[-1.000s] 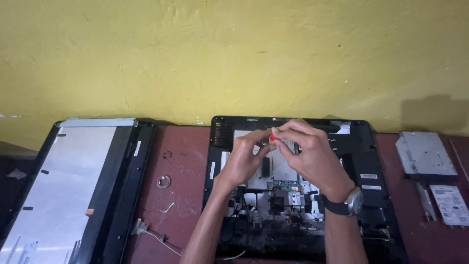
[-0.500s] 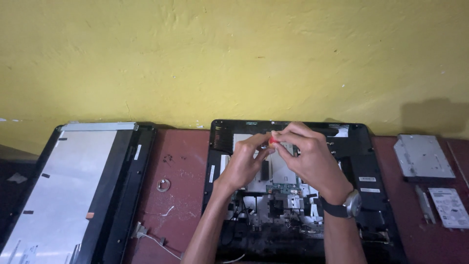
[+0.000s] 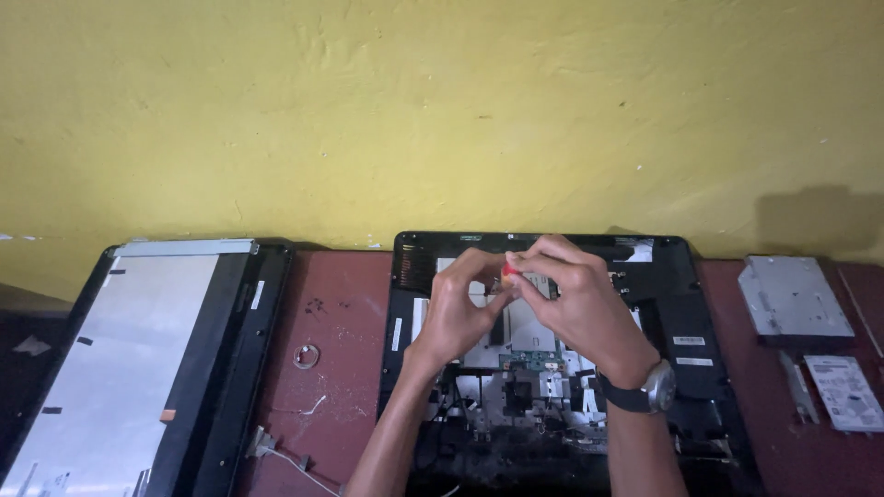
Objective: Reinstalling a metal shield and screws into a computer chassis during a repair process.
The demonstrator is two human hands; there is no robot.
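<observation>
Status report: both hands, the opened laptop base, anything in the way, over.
Left hand and right hand pinch a small red-tipped tool. Above opened laptop base. Nothing blocking.

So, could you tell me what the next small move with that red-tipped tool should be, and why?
Probably bring the tool straight down onto the open chassis. Both hands, left and right, pinch it together above the exposed boards, so its tip seems not yet seated on anything. Which screw it suits is hidden by the fingers.
</observation>
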